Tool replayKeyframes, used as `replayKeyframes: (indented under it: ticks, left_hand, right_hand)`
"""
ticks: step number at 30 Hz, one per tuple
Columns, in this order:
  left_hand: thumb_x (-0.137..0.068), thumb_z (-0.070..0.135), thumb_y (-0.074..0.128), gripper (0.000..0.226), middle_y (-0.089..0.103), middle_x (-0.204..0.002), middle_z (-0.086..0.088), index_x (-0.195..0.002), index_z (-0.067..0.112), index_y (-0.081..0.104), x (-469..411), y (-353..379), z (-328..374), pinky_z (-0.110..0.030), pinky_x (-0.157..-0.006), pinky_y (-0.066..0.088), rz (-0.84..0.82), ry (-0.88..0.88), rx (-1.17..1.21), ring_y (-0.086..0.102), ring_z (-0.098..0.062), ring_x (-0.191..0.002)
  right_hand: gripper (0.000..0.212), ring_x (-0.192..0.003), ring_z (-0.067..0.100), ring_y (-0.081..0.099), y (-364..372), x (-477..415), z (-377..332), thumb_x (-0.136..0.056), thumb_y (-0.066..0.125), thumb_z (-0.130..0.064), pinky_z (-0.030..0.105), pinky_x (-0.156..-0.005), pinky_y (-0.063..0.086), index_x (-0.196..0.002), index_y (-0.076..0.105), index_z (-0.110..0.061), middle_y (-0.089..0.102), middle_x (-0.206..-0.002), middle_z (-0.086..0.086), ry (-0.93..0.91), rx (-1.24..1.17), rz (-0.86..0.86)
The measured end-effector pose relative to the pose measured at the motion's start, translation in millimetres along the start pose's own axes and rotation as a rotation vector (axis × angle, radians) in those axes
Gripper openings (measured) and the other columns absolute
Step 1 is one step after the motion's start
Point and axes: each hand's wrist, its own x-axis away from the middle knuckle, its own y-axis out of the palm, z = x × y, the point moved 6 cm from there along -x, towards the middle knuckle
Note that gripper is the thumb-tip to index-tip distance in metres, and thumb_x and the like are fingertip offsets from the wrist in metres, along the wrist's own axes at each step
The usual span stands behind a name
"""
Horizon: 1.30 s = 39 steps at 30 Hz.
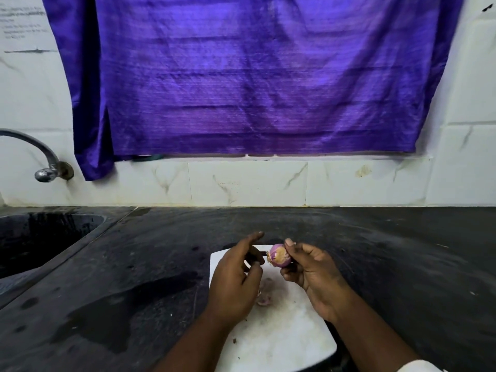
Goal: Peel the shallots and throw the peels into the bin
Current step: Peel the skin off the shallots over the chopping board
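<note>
We find wide open stretches of the dark stone countertop (375, 251) to the right of and beyond the white rectangular cutting board (281, 331). At left the recessed dark sink (40, 242) drops away, and the curved metal tap (40, 154) juts from the white marble-patterned tiled wall (247, 183) above it. Over the board's far end the left hand (236, 277) and the right hand (311, 272), gripping a purple shallot (280, 255), block the way. Pale peel scraps (264, 298) lie on the board between them.

Small shallot (280, 255), purple-pink with a pale tan patch facing up, partly peeled. It is pinched in the right hand (311, 275), thumb tip on its far top, fingers under it, frayed rooty end sticking out left of the grip. Loose peels (264, 294), pale pink scraps, lie below and slightly left of the grip, apart from the shallot.
</note>
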Motion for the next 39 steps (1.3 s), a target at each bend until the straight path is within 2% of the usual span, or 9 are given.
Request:
replayKeyframes:
  ticks: [3, 5, 10, 14, 21, 25, 28, 33, 39]
  left_hand:
    - [-0.093, 0.020, 0.072, 0.055, 0.067, -0.113, 0.020, -0.141, 0.038, 0.054, 4, -5, 17, -0.021, -0.072, 0.057, 0.066, 0.081, -0.001, 0.066, -0.007, -0.103]
    - [-0.091, 0.015, 0.076, 0.061, 0.069, -0.117, 0.018, -0.144, 0.037, 0.053, 4, -5, 24, -0.016, -0.072, 0.053, 0.059, 0.107, 0.031, 0.066, -0.006, -0.110]
    - [-0.089, 0.000, 0.073, 0.074, 0.070, -0.098, 0.016, -0.143, 0.047, 0.049, 3, -2, 21, -0.018, -0.056, 0.050, 0.020, 0.111, 0.069, 0.065, -0.009, -0.088]
    - [-0.092, 0.004, 0.072, 0.075, 0.069, -0.098, 0.009, -0.148, 0.046, 0.045, 1, 1, 15, -0.038, -0.073, 0.058, 0.005, 0.095, 0.125, 0.067, -0.022, -0.092]
    - [-0.092, -0.001, 0.069, 0.074, 0.063, -0.091, 0.007, -0.149, 0.041, 0.046, 1, 5, 11, -0.045, -0.078, 0.057, -0.018, 0.122, 0.121, 0.064, -0.021, -0.087]
    - [-0.091, 0.009, 0.075, 0.071, 0.065, -0.104, 0.006, -0.149, 0.038, 0.046, 0, 4, 13, -0.028, -0.073, 0.057, 0.005, 0.116, 0.109, 0.065, -0.019, -0.092]
    - [-0.087, 0.011, 0.080, 0.078, 0.061, -0.116, 0.005, -0.152, 0.035, 0.043, 0, 3, 12, -0.020, -0.075, 0.056, 0.026, 0.117, 0.091, 0.064, -0.018, -0.100]
    - [-0.090, 0.012, 0.076, 0.076, 0.059, -0.115, 0.008, -0.149, 0.044, 0.041, -1, 0, 5, -0.028, -0.072, 0.060, 0.049, 0.022, 0.135, 0.065, -0.011, -0.099]
    - [-0.094, 0.017, 0.072, 0.065, 0.065, -0.112, 0.014, -0.146, 0.045, 0.045, -1, -1, 5, -0.041, -0.078, 0.063, 0.053, -0.057, 0.224, 0.070, -0.014, -0.102]
  right_hand:
    - [0.037, -0.059, 0.015, 0.062, 2, 1, 2, -0.095, 0.067, -0.025, 0.023, -0.054, 0.056, -0.104, 0.069, 0.010, 0.075, -0.079, 0.011, 0.010, 0.044, -0.018]
    - [0.038, -0.061, 0.015, 0.063, 4, 2, 1, -0.096, 0.066, -0.025, 0.024, -0.056, 0.056, -0.104, 0.069, 0.012, 0.074, -0.081, 0.014, 0.006, 0.063, -0.030]
    - [0.027, -0.058, 0.014, 0.063, 6, 3, 0, -0.094, 0.068, -0.026, 0.025, -0.057, 0.053, -0.092, 0.074, 0.000, 0.074, -0.074, 0.011, 0.003, 0.072, -0.054]
    - [0.024, -0.055, 0.017, 0.060, 7, 4, -2, -0.094, 0.068, -0.025, 0.026, -0.054, 0.052, -0.077, 0.076, -0.011, 0.074, -0.076, 0.015, 0.001, 0.076, -0.041]
    - [0.031, -0.060, 0.018, 0.061, 5, 2, 0, -0.094, 0.066, -0.027, 0.027, -0.056, 0.053, -0.094, 0.071, 0.004, 0.071, -0.075, 0.013, -0.016, 0.046, -0.043]
    - [0.029, -0.067, 0.016, 0.067, 5, 0, 0, -0.096, 0.063, -0.026, 0.025, -0.059, 0.057, -0.101, 0.069, 0.002, 0.074, -0.086, 0.014, -0.036, -0.011, -0.084]
    - [0.023, -0.069, 0.015, 0.072, 8, 2, -2, -0.085, 0.069, -0.028, 0.026, -0.061, 0.058, -0.092, 0.068, -0.006, 0.077, -0.090, 0.013, -0.069, 0.008, -0.132]
    - [0.036, -0.091, 0.022, 0.074, 8, 1, -1, -0.075, 0.079, -0.015, 0.030, -0.073, 0.060, -0.108, 0.071, -0.004, 0.072, -0.115, 0.026, -0.119, 0.004, -0.178]
    - [0.034, -0.098, 0.017, 0.072, 9, 4, -9, -0.079, 0.077, -0.016, 0.029, -0.077, 0.060, -0.113, 0.076, -0.014, 0.077, -0.116, 0.008, -0.200, 0.089, -0.184]
